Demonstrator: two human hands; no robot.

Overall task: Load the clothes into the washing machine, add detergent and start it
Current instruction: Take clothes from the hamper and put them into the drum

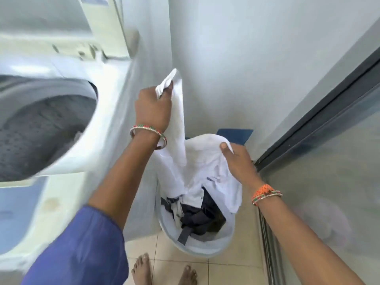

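A white shirt (197, 161) hangs between my hands above a white laundry basket (216, 249) on the floor. My left hand (153, 108) grips one end of the shirt, raised beside the washing machine. My right hand (238, 161) pinches another part of the shirt lower down, over the basket. Dark clothes (201, 217) lie in the basket. The top-loading washing machine (67, 103) stands at the left with its lid up, and its grey perforated drum (35, 130) is open to view with some pale cloth inside.
A white wall corner rises behind the basket. A glass sliding door with a dark frame (320, 112) runs along the right. A blue object (234, 134) lies behind the basket. My bare feet (164, 272) stand on beige floor tiles.
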